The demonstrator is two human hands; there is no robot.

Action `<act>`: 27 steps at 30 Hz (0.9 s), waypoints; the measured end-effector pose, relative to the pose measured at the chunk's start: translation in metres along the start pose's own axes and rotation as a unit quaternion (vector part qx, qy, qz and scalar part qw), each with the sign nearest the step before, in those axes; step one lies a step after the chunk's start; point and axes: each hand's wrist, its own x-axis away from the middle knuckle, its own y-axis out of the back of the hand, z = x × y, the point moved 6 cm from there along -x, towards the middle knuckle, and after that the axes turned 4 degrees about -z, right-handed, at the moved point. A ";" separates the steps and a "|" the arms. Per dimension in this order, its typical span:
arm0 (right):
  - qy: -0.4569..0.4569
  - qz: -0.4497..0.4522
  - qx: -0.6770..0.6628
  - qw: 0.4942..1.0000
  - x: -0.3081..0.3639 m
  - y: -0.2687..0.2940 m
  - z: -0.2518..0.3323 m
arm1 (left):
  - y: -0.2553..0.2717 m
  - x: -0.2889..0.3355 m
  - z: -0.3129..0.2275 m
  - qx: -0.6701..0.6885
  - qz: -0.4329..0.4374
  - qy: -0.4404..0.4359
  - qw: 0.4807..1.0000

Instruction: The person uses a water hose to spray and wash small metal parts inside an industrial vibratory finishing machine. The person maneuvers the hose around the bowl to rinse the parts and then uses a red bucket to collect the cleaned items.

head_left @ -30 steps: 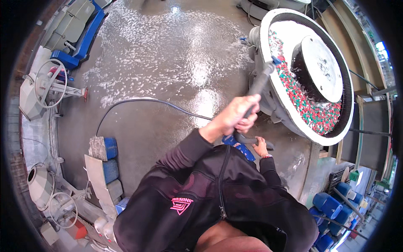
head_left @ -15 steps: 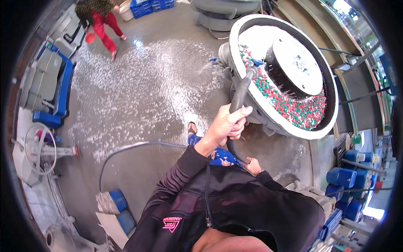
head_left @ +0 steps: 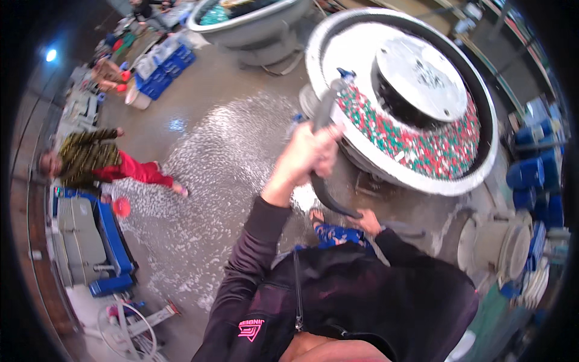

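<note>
My left hand (head_left: 309,151), slightly blurred, is closed round a thick dark hose (head_left: 324,197). Lower on the same hose, my right hand (head_left: 367,222) grips it near my waist. The hose's upper end, with a blue piece (head_left: 345,73) beside it, reaches over the near left rim of a large round tub (head_left: 405,178). Small red, green and white pieces (head_left: 410,148) fill the tub's near side. White foam (head_left: 347,51) covers its far left part, around a raised centre with a pale round lid (head_left: 422,78).
Foamy water (head_left: 211,157) spreads over the floor to my left. A person in red trousers (head_left: 137,172) is there, with a red bowl (head_left: 121,207) close by. Behind stand another tub (head_left: 253,39) and blue crates (head_left: 163,75). Blue drums (head_left: 525,175) line the right.
The view has swung, bringing more of the left person and the second tub into sight. Both hands keep hold of the hose, and its end stays over the tub's rim.
</note>
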 end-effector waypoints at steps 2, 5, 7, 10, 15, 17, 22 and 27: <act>-0.019 0.053 -0.018 0.998 -0.011 -0.013 0.045 | 0.026 -0.018 -0.017 -0.049 -0.009 0.005 0.999; 0.030 0.068 -0.141 0.987 -0.038 -0.052 0.060 | 0.031 -0.043 -0.050 -0.042 0.046 0.025 0.998; -0.031 0.081 -0.141 0.986 -0.054 -0.079 0.079 | 0.039 -0.055 -0.074 -0.053 0.075 0.036 0.995; 0.027 0.074 -0.127 0.989 -0.064 -0.103 0.139 | 0.048 -0.072 -0.103 -0.073 0.101 0.042 0.991; -0.063 0.149 -0.353 0.921 -0.048 -0.157 0.198 | 0.055 -0.078 -0.124 -0.068 0.215 0.099 0.969; -0.047 0.153 -0.316 0.935 -0.046 -0.169 0.217 | 0.057 -0.082 -0.130 -0.074 0.242 0.096 0.963; 0.025 0.154 -0.221 0.963 -0.042 -0.170 0.313 | 0.062 -0.048 -0.172 0.041 0.379 0.229 0.896; 0.061 0.125 -0.246 0.959 -0.084 -0.202 0.314 | 0.063 -0.033 -0.196 -0.059 0.303 0.131 0.942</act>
